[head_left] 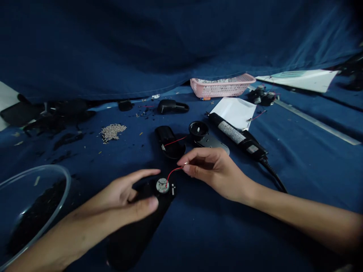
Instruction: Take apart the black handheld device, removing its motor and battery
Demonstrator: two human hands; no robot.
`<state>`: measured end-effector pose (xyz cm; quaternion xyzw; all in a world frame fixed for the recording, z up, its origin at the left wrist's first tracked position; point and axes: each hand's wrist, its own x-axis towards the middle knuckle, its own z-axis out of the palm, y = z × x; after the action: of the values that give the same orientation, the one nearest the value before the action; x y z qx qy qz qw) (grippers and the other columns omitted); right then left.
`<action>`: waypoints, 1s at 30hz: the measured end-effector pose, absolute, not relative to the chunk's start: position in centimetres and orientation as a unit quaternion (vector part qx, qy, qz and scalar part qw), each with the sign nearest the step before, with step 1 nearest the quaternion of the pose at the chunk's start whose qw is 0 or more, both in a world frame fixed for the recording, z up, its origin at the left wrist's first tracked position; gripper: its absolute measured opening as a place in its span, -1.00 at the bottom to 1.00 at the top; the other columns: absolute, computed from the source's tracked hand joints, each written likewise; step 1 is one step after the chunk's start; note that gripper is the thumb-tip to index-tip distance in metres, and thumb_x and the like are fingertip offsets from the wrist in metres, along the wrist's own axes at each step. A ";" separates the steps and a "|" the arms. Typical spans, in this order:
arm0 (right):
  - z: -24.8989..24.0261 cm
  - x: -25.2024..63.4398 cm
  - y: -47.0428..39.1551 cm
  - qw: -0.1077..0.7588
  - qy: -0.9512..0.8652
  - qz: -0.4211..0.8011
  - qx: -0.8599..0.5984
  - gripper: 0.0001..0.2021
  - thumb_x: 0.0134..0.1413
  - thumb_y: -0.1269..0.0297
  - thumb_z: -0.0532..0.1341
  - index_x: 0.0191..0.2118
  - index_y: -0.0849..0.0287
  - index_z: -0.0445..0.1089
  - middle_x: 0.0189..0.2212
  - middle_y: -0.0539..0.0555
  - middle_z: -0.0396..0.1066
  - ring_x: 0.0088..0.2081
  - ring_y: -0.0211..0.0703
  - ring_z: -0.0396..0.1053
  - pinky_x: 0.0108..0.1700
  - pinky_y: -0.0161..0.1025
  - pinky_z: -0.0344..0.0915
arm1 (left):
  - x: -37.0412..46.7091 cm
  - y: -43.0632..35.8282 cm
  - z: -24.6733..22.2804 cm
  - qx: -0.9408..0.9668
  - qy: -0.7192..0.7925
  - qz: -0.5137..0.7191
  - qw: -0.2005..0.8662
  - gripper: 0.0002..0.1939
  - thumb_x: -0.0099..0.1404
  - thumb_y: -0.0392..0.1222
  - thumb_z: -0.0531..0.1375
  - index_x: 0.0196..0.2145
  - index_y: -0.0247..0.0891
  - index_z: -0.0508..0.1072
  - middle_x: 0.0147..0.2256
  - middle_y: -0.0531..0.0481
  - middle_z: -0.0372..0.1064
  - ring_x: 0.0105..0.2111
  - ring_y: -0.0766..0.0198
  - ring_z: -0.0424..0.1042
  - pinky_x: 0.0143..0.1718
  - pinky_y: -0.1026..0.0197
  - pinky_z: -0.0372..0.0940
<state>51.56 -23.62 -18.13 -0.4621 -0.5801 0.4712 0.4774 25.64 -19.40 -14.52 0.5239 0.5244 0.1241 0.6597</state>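
A long black case point(141, 230) lies on a blue cloth point(204, 241), a round grey disc point(162, 186) set in its far end and a thin red wire point(174, 170) curving up from the disc. A person's right hand point(217, 170), beyond the case and to its right, pinches the wire's other end between thumb and fingertips. The left hand point(117, 198) reaches over the case from its left, thumb and forefinger spread wide; whether it touches the case cannot be told. Past the case sits a black shell point(165, 133).
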 end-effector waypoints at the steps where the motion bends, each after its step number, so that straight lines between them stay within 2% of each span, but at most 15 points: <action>1: -18.2 51.5 -23.6 0.482 -0.576 0.476 -0.458 -0.87 0.28 0.31 0.36 -0.11 0.23 0.56 -0.25 0.06 0.53 -0.26 -0.23 0.41 -0.22 -0.31 0.29 | 25.9 -19.8 -14.5 0.520 0.510 0.116 0.676 -0.22 0.05 0.09 0.49 0.23 0.00 0.46 -0.51 0.03 0.48 -0.52 0.10 0.54 -0.53 0.23 0.39; 5: -18.2 51.5 -23.8 0.490 -0.561 0.486 -0.457 -0.86 0.24 0.32 0.40 -0.13 0.23 0.55 -0.26 0.05 0.53 -0.27 -0.26 0.42 -0.23 -0.33 0.31 | 26.7 -20.7 -14.6 0.551 0.474 0.129 0.675 -0.26 0.14 0.09 0.44 0.24 -0.04 0.40 -0.45 -0.03 0.55 -0.50 0.06 0.59 -0.47 0.18 0.45; 9: -17.8 51.5 -24.1 0.491 -0.554 0.494 -0.456 -0.87 0.23 0.29 0.39 -0.17 0.24 0.55 -0.32 0.05 0.49 -0.33 -0.26 0.38 -0.30 -0.32 0.28 | 26.8 -20.6 -14.8 0.610 0.491 0.189 0.593 -0.47 0.19 0.14 0.41 0.06 -0.04 0.48 -0.34 -0.08 0.60 -0.33 0.02 0.64 -0.31 0.15 0.51; 13: -17.2 51.5 -24.6 0.481 -0.571 0.484 -0.456 -0.92 0.22 0.35 0.36 -0.22 0.25 0.52 -0.35 0.04 0.45 -0.35 -0.26 0.35 -0.30 -0.32 0.27 | 26.9 -20.6 -15.3 0.613 0.479 0.228 0.586 -0.63 0.23 0.12 0.40 -0.12 -0.07 0.47 -0.31 -0.07 0.60 -0.32 0.07 0.63 -0.26 0.18 0.53; 15: -16.9 51.5 -24.9 0.471 -0.581 0.497 -0.441 -0.95 0.18 0.39 0.35 -0.25 0.26 0.51 -0.37 0.04 0.44 -0.35 -0.25 0.36 -0.29 -0.32 0.28 | 26.7 -20.4 -15.7 0.600 0.480 0.243 0.593 -0.61 0.24 0.10 0.40 -0.06 -0.05 0.46 -0.27 -0.08 0.61 -0.30 0.04 0.65 -0.25 0.15 0.55; 18: -16.7 51.4 -25.2 0.443 -0.605 0.517 -0.413 -0.98 0.15 0.45 0.32 -0.27 0.26 0.49 -0.36 0.05 0.45 -0.37 -0.26 0.35 -0.29 -0.33 0.29 | 26.3 -19.9 -16.3 0.589 0.460 0.243 0.619 -0.33 0.19 0.04 0.45 0.21 0.02 0.39 -0.22 -0.12 0.63 -0.28 -0.06 0.67 -0.22 0.05 0.60; 19: -16.6 51.4 -25.3 0.433 -0.615 0.518 -0.409 -0.97 0.15 0.45 0.32 -0.27 0.26 0.49 -0.34 0.06 0.47 -0.37 -0.26 0.35 -0.30 -0.33 0.29 | 26.1 -19.7 -16.4 0.586 0.452 0.240 0.629 -0.28 0.17 0.01 0.46 0.25 0.03 0.38 -0.20 -0.14 0.63 -0.28 -0.08 0.67 -0.22 0.04 0.60; 23: -16.6 51.4 -25.4 0.406 -0.637 0.513 -0.408 -0.94 0.18 0.43 0.30 -0.22 0.28 0.51 -0.33 0.08 0.48 -0.37 -0.24 0.36 -0.30 -0.32 0.31 | 25.6 -19.3 -16.2 0.561 0.441 0.224 0.664 -0.45 0.21 -0.03 0.45 0.15 0.00 0.51 -0.28 -0.13 0.63 -0.35 -0.04 0.67 -0.27 0.06 0.61; 26: -16.7 51.4 -25.3 0.391 -0.643 0.512 -0.414 -0.92 0.19 0.42 0.29 -0.21 0.28 0.52 -0.38 0.05 0.46 -0.40 -0.25 0.35 -0.34 -0.32 0.29 | 25.7 -19.5 -15.7 0.536 0.428 0.224 0.692 -0.45 0.22 -0.05 0.44 0.16 0.07 0.49 -0.32 -0.10 0.61 -0.38 -0.03 0.65 -0.35 0.02 0.61; 30: -16.8 51.5 -25.4 0.372 -0.660 0.490 -0.431 -0.92 0.16 0.43 0.29 -0.24 0.23 0.55 -0.40 0.04 0.47 -0.39 -0.22 0.38 -0.36 -0.32 0.28 | 25.9 -19.7 -15.5 0.529 0.429 0.240 0.692 -0.59 0.22 -0.07 0.44 0.02 0.05 0.52 -0.32 -0.07 0.58 -0.39 -0.01 0.62 -0.42 0.00 0.59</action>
<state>51.51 -25.42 -16.82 -0.4306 -0.6604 0.4899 0.3719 25.88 -19.73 -15.46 0.5290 0.4285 0.2400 0.6920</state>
